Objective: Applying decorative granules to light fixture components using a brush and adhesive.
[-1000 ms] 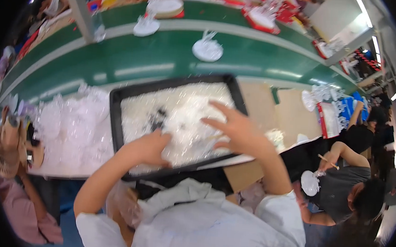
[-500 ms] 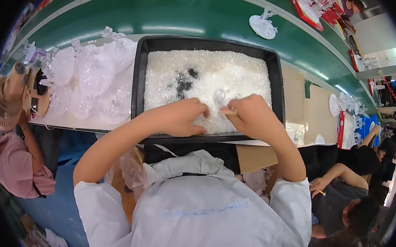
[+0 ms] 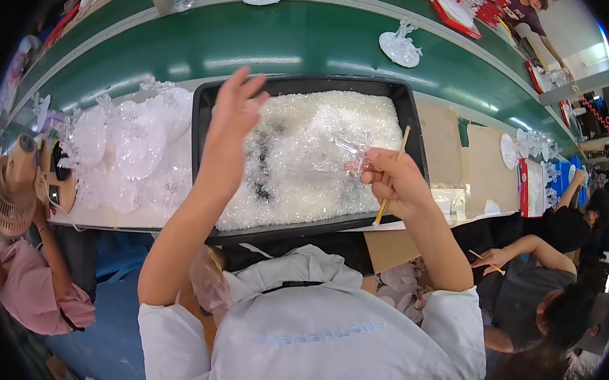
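Note:
A black tray [image 3: 420, 127] before me holds a layer of sparkling clear-white granules [image 3: 283, 195], with dark bare patches on its left side. Raised over the tray's left part, my left hand [image 3: 233, 125] has its fingers spread and nothing in it. My right hand [image 3: 398, 182], over the right part, pinches a clear, glassy-looking ornament [image 3: 350, 148] by one end. The ornament's far end blends into the granules, so its full shape is hard to see. A thin yellow stick [image 3: 405, 137], perhaps a brush, is also gripped in that hand and slants across it.
Several clear ornaments on frosted round bases [image 3: 135, 139] crowd the table left of the tray. Cardboard sheets [image 3: 493, 168] lie to the right. Beyond runs a green conveyor belt [image 3: 308, 42] carrying another ornament [image 3: 400, 48]. A fan [image 3: 11, 191] stands far left. Co-workers sit on both sides.
My left hand has lifted from the tray's near edge up and leftward, its fingers spreading. My right hand has turned and moved slightly right, still holding the ornament and stick. The view has shifted a little.

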Demonstrator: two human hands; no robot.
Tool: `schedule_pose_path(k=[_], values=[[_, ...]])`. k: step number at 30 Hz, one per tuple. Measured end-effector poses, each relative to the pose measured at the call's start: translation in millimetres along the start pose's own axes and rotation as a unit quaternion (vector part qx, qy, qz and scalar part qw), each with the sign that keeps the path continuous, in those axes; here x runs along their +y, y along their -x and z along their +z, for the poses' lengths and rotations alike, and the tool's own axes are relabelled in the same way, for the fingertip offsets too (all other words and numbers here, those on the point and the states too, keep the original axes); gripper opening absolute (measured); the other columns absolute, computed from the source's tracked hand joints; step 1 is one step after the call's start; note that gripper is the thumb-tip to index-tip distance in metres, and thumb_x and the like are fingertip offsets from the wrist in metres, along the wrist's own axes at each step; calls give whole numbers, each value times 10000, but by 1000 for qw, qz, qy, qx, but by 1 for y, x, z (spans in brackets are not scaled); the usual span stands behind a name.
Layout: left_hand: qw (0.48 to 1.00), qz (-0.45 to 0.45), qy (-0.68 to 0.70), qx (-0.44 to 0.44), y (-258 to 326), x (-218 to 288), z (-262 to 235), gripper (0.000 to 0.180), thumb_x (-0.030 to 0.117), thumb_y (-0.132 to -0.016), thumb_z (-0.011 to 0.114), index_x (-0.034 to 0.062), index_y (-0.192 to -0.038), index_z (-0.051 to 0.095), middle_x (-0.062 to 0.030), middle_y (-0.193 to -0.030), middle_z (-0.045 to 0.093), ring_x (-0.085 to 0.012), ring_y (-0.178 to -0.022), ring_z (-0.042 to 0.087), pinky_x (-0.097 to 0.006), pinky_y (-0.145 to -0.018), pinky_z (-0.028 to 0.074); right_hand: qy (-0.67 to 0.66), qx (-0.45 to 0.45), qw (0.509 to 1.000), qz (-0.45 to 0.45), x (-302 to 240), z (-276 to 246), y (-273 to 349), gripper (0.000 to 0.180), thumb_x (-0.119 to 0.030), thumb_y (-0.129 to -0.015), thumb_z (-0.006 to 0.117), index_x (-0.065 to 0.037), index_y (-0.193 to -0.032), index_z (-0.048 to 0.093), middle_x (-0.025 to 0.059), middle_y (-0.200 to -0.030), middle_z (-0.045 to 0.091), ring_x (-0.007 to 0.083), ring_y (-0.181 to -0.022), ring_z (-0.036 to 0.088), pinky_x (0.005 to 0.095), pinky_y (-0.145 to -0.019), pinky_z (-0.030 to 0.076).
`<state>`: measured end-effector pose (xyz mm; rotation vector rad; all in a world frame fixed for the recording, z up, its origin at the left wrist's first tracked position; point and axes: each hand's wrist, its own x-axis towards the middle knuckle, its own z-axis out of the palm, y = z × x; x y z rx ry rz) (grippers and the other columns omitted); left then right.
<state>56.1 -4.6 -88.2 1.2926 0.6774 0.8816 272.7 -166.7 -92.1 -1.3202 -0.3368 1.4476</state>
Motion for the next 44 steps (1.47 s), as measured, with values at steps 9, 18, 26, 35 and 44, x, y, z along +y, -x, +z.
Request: schedule_pose_path(k=[9,18,26,35,44], values=[[958,1,-117,-263,18,4,0,591,365,-1015,341,-56,-1423,411,-164,-1477,435,-266,-1386,386,-377,-1173,235,-138,-8,989,49,27,20,10,188,-132,-1005,502,16,-933,592,144,-806,666,30,-426,407,157,-333,265],[974,217,-57,-40,14,-1,-3,810,601,-989,263,-72,-1403,439,-199,-1484,422,-287,-1395,374,-377,-1163,235,-169,-38,985,13,29,23,5,212,-150,-1017,484,20,-943,585,155,-853,678,24,-442,393,180,-330,244],[942,167,-239,-165,28,16,-2,802,619,-976,293,-47,-1373,500,-178,-1430,494,-279,-1335,453,-388,-1156,267,-62,-99,990,-79,43,13,-10,196,-182,-998,542,5,-956,584,68,-738,621,26,-471,409,161,-425,332],[980,92,-101,-143,20,9,-7,759,530,-973,346,-52,-1460,357,-214,-1528,359,-321,-1431,324,-427,-1181,170,-159,-123,975,-90,45,-4,17,221,-165,-1002,526,44,-958,585,123,-768,663,22,-417,418,161,-369,316],[930,183,-287,-137,35,20,-9,920,673,-944,256,-67,-1490,260,-195,-1506,397,-293,-1418,350,-423,-1195,144,-178,-142,971,-71,47,15,-30,93,-89,-958,545,-1,-971,573,71,-725,632,21,-395,362,156,-343,257]])
